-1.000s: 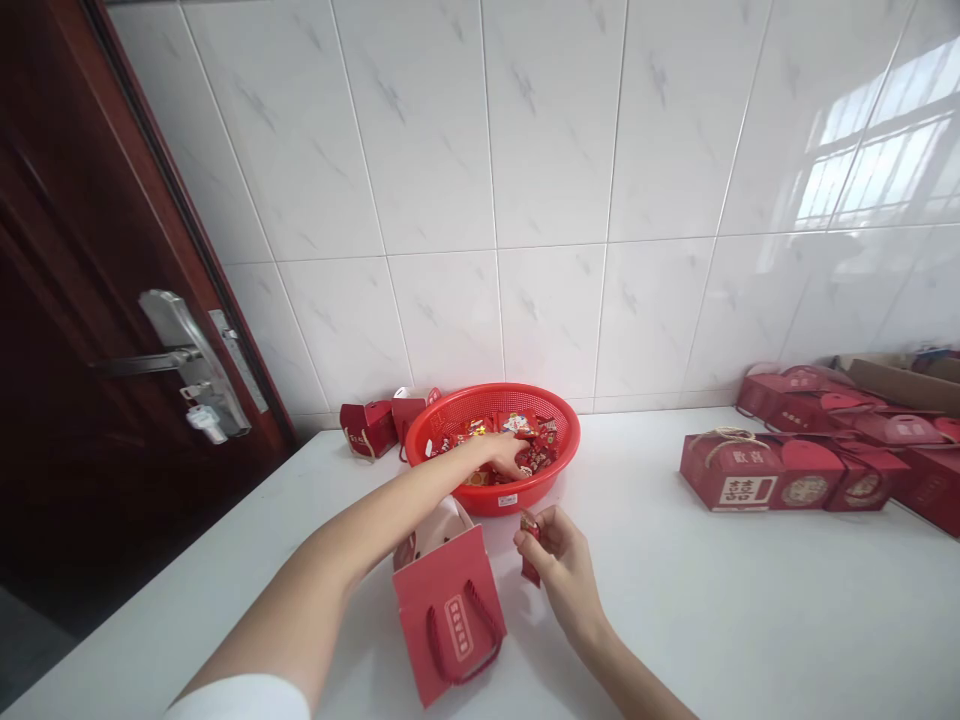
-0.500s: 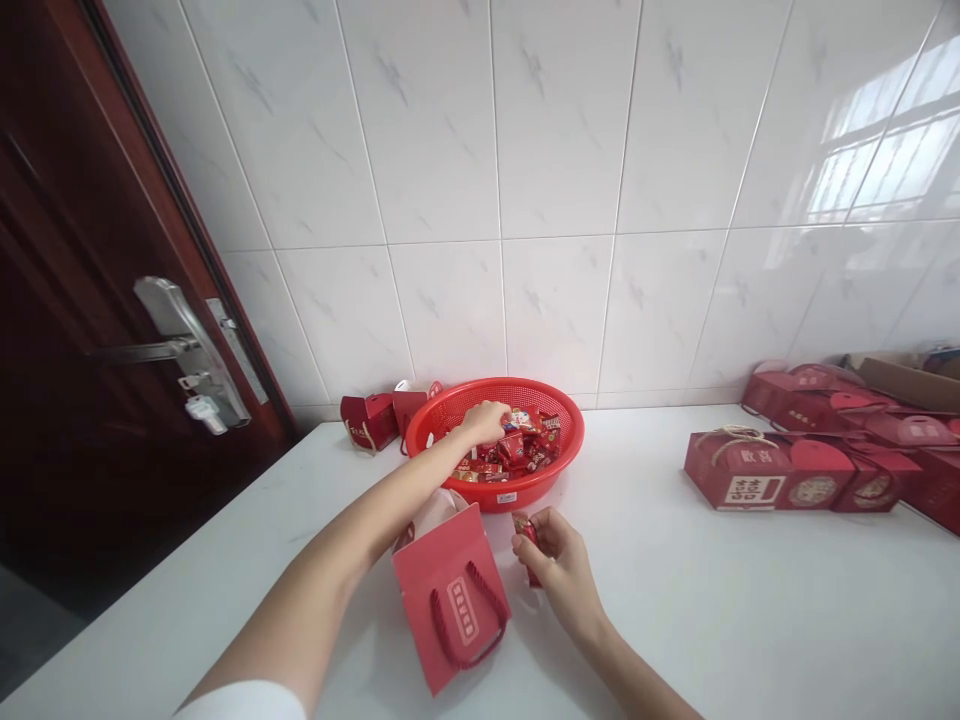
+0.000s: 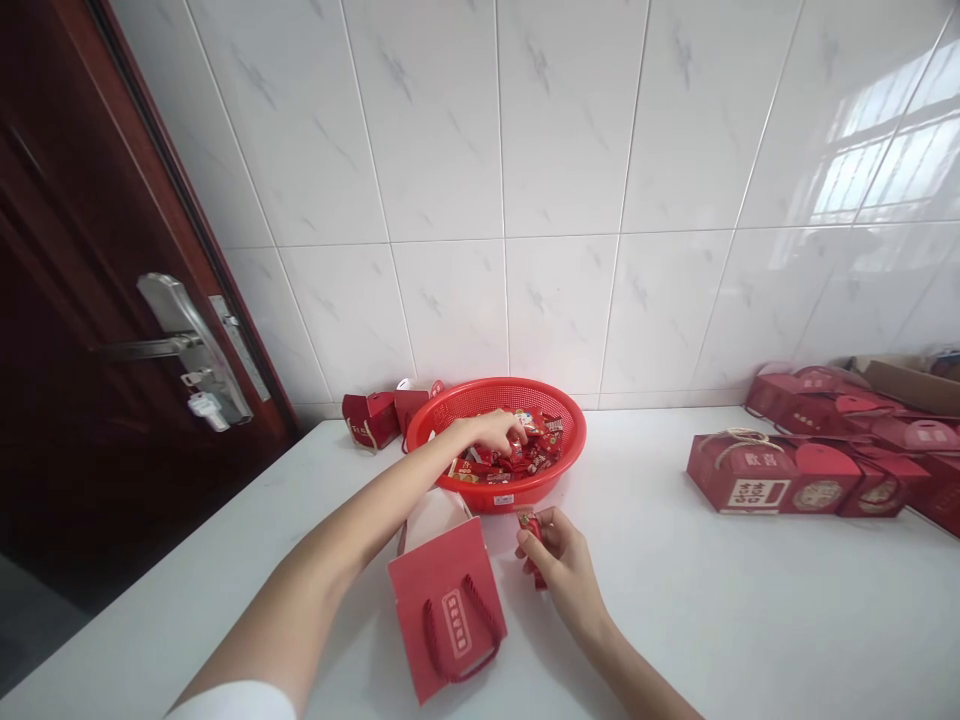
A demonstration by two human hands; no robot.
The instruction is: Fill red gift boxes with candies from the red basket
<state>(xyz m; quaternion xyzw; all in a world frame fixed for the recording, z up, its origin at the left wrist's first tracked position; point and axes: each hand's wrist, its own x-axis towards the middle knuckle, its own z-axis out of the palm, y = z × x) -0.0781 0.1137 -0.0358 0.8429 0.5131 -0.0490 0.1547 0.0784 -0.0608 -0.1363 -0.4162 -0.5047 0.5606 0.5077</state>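
Note:
My left hand (image 3: 501,430) is inside the red plastic basket (image 3: 525,492), its fingers curled down onto the red-wrapped candies (image 3: 529,455); its fingertips are partly hidden among them, so a hold cannot be made out. Just in front of the basket, my right hand (image 3: 561,555) pinches small red candy packets (image 3: 529,524) between thumb and fingers. Between my forearms an open red gift box (image 3: 444,590) with a dark red rope handle lies tilted on the white table, its pale inside facing the basket.
Small red boxes (image 3: 371,420) stand left of the basket against the tiled wall. At the right are red gift boxes (image 3: 757,478) in rows, with a cardboard box (image 3: 911,385) behind. A dark red door (image 3: 82,300) with keys in its lock is at the left.
My left hand has moved slightly down and toward the front within the basket, its fingers now bent over the candies. My right hand still holds the packets, turned a little. The view has shifted slightly.

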